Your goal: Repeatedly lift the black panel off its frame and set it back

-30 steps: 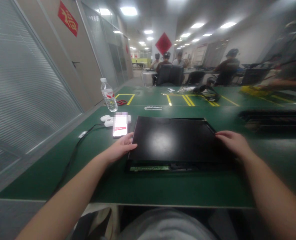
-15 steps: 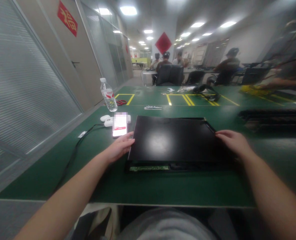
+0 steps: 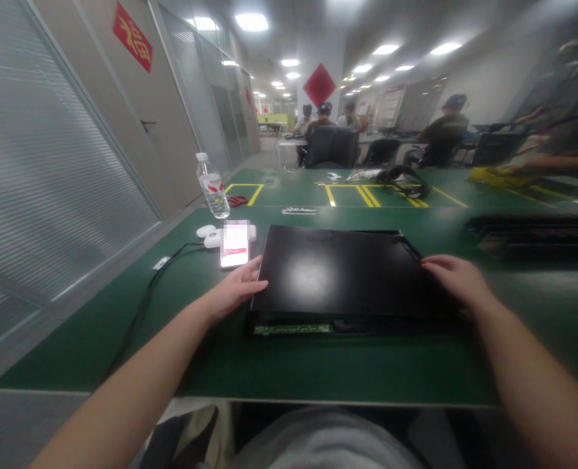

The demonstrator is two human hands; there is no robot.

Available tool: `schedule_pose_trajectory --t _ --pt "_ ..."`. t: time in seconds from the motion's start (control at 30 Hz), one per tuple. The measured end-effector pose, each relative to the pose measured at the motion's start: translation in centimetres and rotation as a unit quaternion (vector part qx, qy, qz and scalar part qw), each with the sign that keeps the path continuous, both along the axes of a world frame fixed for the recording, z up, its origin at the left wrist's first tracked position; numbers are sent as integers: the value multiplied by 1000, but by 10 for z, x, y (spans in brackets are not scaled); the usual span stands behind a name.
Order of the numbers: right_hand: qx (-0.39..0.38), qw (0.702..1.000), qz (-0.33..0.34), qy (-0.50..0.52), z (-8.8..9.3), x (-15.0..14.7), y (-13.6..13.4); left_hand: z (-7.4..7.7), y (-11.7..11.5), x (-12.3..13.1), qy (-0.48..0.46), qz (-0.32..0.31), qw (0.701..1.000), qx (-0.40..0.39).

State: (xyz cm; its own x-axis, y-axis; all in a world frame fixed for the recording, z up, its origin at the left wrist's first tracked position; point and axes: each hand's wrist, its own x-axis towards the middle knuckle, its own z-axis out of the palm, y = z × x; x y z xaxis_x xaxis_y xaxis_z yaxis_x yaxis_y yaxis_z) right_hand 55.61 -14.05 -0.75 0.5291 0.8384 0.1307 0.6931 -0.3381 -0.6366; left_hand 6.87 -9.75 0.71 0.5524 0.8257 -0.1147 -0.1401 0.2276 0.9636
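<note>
We have the black panel (image 3: 347,277) between our hands, the left hand (image 3: 234,290) grasping one edge, the right hand (image 3: 457,279) curled at the opposite side, its hold unclear, presumably to steady it over the dark frame (image 3: 410,247).

Left-hand grip (image 3: 234,288) holds black panel (image 3: 347,273) at left edge; right-hand grip (image 3: 457,280) at right; green circuit strip (image 3: 293,329) nearer; phone (image 3: 234,254) on worktop (image 3: 337,378).

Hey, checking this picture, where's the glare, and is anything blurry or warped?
Head view: a white glare patch left of centre on the black panel; head view: the phone is overbright, pixelated near its top; head view: the far-right person is blurred, and the door leans, perhaps lens distortion.
</note>
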Motion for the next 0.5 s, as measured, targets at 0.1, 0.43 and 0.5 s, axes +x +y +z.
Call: schedule_pose_trajectory --t 0.1,0.43,0.5 --pt "5 1000 4 -1 -1 1 1 -1 0 0 5 3 1000 -1" --pt "-3 1000 2 -8 0 2 1 -1 0 -1 33 32 999 -9" --pt "-5 1000 2 -9 0 2 1 -2 0 -1 53 40 998 4"
